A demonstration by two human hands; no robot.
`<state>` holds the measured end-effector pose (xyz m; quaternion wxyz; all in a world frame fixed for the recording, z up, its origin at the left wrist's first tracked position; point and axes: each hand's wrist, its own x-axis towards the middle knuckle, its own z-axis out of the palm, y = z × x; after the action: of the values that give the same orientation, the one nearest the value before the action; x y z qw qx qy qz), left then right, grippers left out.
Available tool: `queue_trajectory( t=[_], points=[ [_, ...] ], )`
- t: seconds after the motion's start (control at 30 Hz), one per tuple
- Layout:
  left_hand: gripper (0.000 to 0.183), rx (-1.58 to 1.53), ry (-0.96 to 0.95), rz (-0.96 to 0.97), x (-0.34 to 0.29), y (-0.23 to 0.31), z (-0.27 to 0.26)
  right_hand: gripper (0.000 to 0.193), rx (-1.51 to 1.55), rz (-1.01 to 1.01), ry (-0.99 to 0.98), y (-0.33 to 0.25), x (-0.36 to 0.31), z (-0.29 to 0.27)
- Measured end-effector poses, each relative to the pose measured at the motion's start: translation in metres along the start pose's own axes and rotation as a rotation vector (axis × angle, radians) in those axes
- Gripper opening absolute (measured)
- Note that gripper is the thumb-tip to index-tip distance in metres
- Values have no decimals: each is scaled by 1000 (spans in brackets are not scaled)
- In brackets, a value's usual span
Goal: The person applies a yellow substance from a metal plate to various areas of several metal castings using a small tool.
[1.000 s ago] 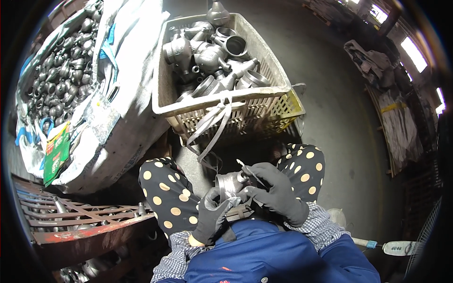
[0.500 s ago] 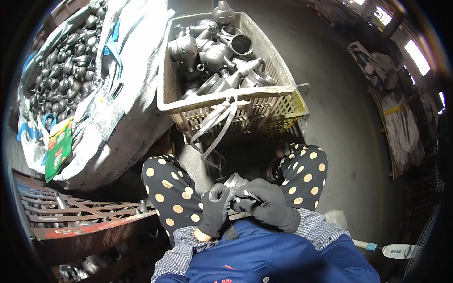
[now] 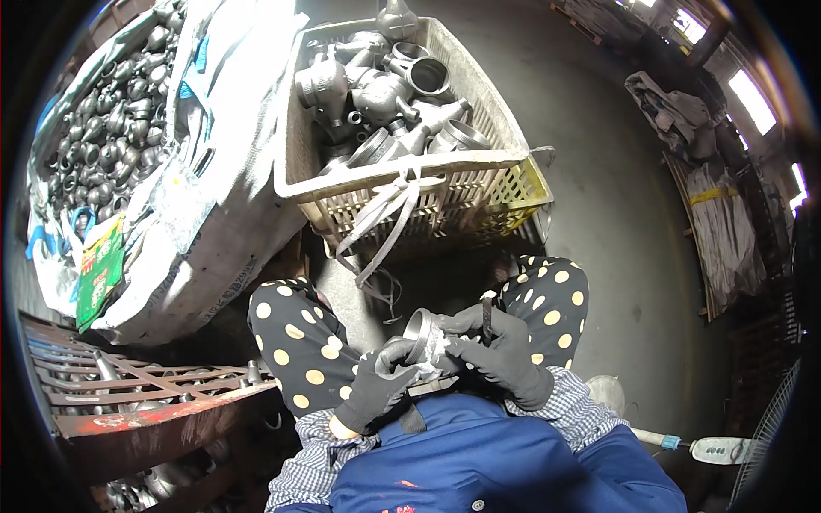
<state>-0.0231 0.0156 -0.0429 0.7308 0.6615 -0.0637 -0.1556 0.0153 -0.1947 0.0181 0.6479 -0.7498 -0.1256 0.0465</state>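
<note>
A metal pipe fitting (image 3: 421,335) is held in the lap between both gloved hands, its open ring end turned up and to the left. It is gripped from below by the left hand (image 3: 376,386); the right hand (image 3: 500,355), closed around a thin dark tool (image 3: 487,315), lies just right of it. Ahead stands a plastic basket (image 3: 402,201) of fittings. Far left of the hands, a white bulk sack (image 3: 214,179) bears a green rectangular label (image 3: 101,269).
</note>
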Motion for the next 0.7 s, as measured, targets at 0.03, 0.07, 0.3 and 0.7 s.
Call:
queue_trajectory(
  t=[0.03, 0.07, 0.3, 0.7],
  points=[
    [33, -2, 11, -38, 1, 2, 2, 22, -2, 0, 1, 1, -1, 0],
    [30, -2, 25, -77, 2, 10, 4, 22, -3, -13, -19, 0, -1, 1],
    [15, -109, 139, -105, 10, 9, 10, 22, -11, -67, -77, 1, 1, 9],
    [71, 118, 91, 336, 4, 2, 14, 23, 295, 307, 36, -6, 11, -10]
  ],
)
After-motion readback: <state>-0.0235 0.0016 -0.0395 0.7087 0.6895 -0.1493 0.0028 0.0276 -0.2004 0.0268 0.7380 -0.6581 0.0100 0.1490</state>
